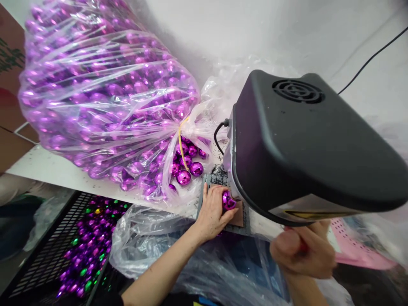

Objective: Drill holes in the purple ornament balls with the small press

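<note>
Pale wall behind, white table running left to right, dark specks scattered around the work spot. Big clear bag slumped on the far left, packed with shiny purple balls, its neck cinched by a yellow tie; a few loose balls sit by the neck. Black machine fills the right side, round vent on top, its housing overhanging and hiding the working part from me.

Left hand: fingers and thumb pinching one purple ball at the machine's front, above a grey plate and a brown pad. Whether the ball touches the pad, I cannot tell. Right hand: closed around something red, apparently a handle, under the machine's near right side; blurred, so the exact grip is unclear.

Low on the near left, a black basket with a heap of purple pieces, some green. Crumpled clear plastic over the near edge; pink basket to the right.

My reading: the step in hand is setting the ball to the machine, one hand steadying, the other on the control. Next move would call for the ball held square and still, fingertips clear of the hidden part, and an even pull from the right.
</note>
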Tool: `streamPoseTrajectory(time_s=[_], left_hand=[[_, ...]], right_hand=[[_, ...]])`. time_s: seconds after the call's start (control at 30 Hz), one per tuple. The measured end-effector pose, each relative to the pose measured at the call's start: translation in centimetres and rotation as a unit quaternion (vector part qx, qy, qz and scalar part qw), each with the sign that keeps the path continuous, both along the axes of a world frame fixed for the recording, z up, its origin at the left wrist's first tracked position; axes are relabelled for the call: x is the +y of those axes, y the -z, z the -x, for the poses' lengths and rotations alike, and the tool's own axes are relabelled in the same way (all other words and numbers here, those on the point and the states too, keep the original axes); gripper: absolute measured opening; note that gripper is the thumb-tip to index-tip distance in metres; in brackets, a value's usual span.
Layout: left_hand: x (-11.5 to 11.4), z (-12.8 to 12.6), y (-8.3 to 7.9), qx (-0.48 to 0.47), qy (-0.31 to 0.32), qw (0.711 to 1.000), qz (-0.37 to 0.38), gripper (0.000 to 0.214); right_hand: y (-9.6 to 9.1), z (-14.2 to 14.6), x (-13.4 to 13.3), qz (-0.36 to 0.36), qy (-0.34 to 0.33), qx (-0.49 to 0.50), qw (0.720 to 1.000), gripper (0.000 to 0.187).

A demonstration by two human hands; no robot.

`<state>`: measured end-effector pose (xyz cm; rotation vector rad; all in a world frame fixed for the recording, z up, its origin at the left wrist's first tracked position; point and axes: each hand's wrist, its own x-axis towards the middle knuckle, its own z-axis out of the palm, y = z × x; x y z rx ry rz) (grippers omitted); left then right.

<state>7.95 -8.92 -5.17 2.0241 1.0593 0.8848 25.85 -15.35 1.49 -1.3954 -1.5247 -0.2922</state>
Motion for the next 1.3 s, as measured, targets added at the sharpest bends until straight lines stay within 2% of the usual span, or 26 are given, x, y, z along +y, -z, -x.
streamPoseTrajectory(time_s=[0.17,0.37,0.47,0.6,0.7,0.77,0.83,0.93,1.0,1.07,1.1,1.17,1.23,1.3], left_hand=[[0.0,0.1,-0.4,0.005,-0.001,1.000,-0.003,0.040],[0.2,-0.1,-0.4,0.024,0.007,0.999,-0.028,0.049],[-0.4,0.7,-1.0,0.003,0.008,0.999,-0.043,0.052],[-3.7,3.5,-2.0,-0.017,0.047,0.998,-0.041,0.054],[-6.5,5.4,-1.7,0.047,0.083,0.995,-0.029,0.063],[-7.4,6.0,-1.2,0.098,0.084,0.991,-0.022,0.069],[-7.4,6.1,-1.2,0.116,0.091,0.989,-0.023,0.077],[-5.4,6.1,-2.4,0.086,0.113,0.989,-0.039,0.080],[-2.8,6.2,-3.5,0.077,0.102,0.990,-0.064,0.059],[0.7,6.4,-4.0,0.104,0.061,0.987,-0.104,0.035],[2.5,6.4,-4.1,0.135,0.035,0.982,-0.124,0.034],[6.2,6.4,-3.8,0.208,-0.016,0.967,-0.148,0.045],[9.2,6.3,-3.3,0.262,-0.030,0.953,-0.146,0.052],[10.8,6.2,-3.1,0.288,-0.023,0.948,-0.136,0.048]], right_hand=[[-3.7,-0.6,1.1,0.003,0.034,0.027,0.999,0.017],[-10.4,-0.9,6.8,-0.022,0.061,0.122,0.990,0.027],[-12.6,-0.6,8.4,-0.039,0.054,0.163,0.984,0.029],[-13.3,-0.5,8.4,-0.037,0.074,0.134,0.987,0.026],[-12.7,-0.8,8.2,-0.041,0.061,0.136,0.988,0.020],[-12.2,-1.2,8.3,-0.045,0.041,0.162,0.985,0.015],[-11.8,-1.5,8.4,-0.047,0.032,0.178,0.982,0.011],[-11.8,-1.5,8.3,-0.044,0.048,0.156,0.986,0.009],[-12.2,-1.3,8.1,-0.028,0.063,0.137,0.988,0.011],[-12.6,-1.1,7.9,-0.010,0.076,0.129,0.989,0.014],[-12.7,-1.0,7.9,-0.006,0.079,0.131,0.988,0.016],[-12.9,-1.0,7.9,-0.008,0.080,0.136,0.987,0.019],[-12.9,-1.0,7.9,-0.012,0.071,0.143,0.987,0.021],[-12.9,-1.0,7.8,-0.010,0.064,0.145,0.987,0.023]])
